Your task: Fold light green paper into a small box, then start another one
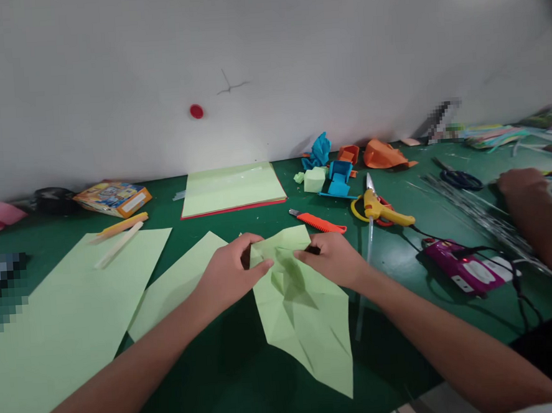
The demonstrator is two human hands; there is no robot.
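A creased sheet of light green paper (pixel 306 317) hangs over the green table between my two hands. My left hand (pixel 233 265) pinches its upper left edge, thumb on the near face and fingers behind. On the upper right edge, my right hand (pixel 330 256) grips it the same way. Folds and a shaded dent run through the middle of the paper. Just beyond it lies an orange box cutter (pixel 321 222). Flat light green sheets (pixel 178 284) rest to the left of my left hand.
Right of my hands are a yellow glue gun (pixel 388 213), scissors (pixel 358 209) and a purple power box (pixel 467 266) with cables. Folded blue paper (pixel 340 181) stands near the wall. Another person's arm (pixel 539 221) reaches in at right. A small box (pixel 114 198) sits back left.
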